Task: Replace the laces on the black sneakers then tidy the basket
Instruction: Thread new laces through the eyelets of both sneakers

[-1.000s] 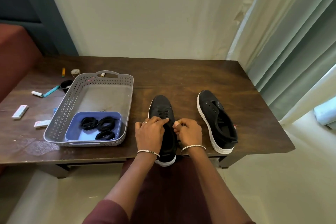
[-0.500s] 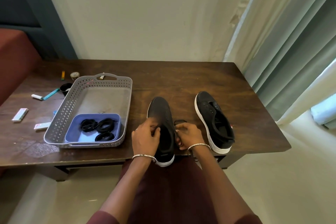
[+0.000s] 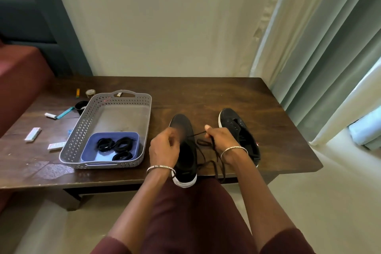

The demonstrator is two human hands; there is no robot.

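Two black sneakers with white soles stand on the dark wooden table [image 3: 206, 93]. The near sneaker [image 3: 185, 150] sits at the front edge, its heel over the edge. My left hand [image 3: 164, 146] grips its left side. My right hand [image 3: 218, 138] pinches a black lace [image 3: 214, 163] that runs out of the shoe and loops down to the table edge. The second sneaker [image 3: 237, 128] lies to the right, with no lace in its eyelets. A grey perforated basket [image 3: 115, 97] at the left holds a blue tray [image 3: 90, 146] with several coiled black laces [image 3: 116, 145].
Small items lie left of the basket: white packets [image 3: 33, 134], a teal and white tube [image 3: 59, 114], a black cup [image 3: 80, 106], an orange piece [image 3: 78, 93]. A red sofa [image 3: 18, 80] stands at the left, curtains [image 3: 329, 51] at the right, a wall behind.
My right hand has drawn the lace out of the near sneaker and moved right and up. My left hand has shifted to the shoe's left side. The camera tilted down slightly.
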